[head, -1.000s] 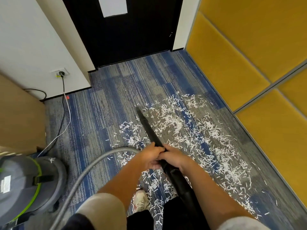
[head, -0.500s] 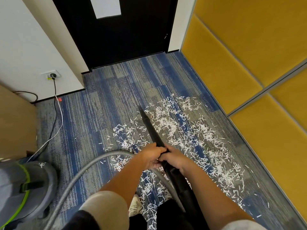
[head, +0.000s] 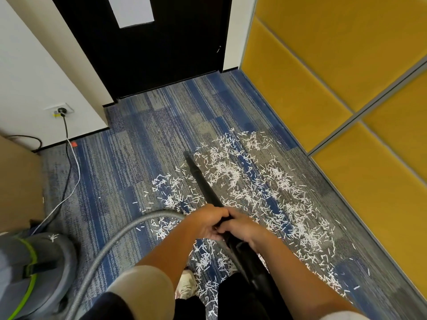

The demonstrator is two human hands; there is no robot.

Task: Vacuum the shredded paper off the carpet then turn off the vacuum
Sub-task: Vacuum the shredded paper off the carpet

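Long black tapered plastic vacuum nozzle (head: 203,183) — left hand (head: 209,224) and right hand (head: 240,227) both curled around it; tip amid white shredded paper strips (head: 265,188) on blue-grey striped carpet (head: 143,153)

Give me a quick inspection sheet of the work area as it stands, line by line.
Surface: blue-grey carpet, bare toward the door.
Job's things: shredded paper strewn from centre toward the yellow side; black wand, tip at the pile's far-left edge; grey hose; vacuum canister lower left.
Clutter: small red scrap by the skirting; a few shreds on the canister.
Grips: left hand and right hand both curled round the wand, touching.
Cables: black cord plugged into wall socket, running beside a white cable toward the canister.
Surroundings: black door ahead, yellow panels right, wooden panel left.
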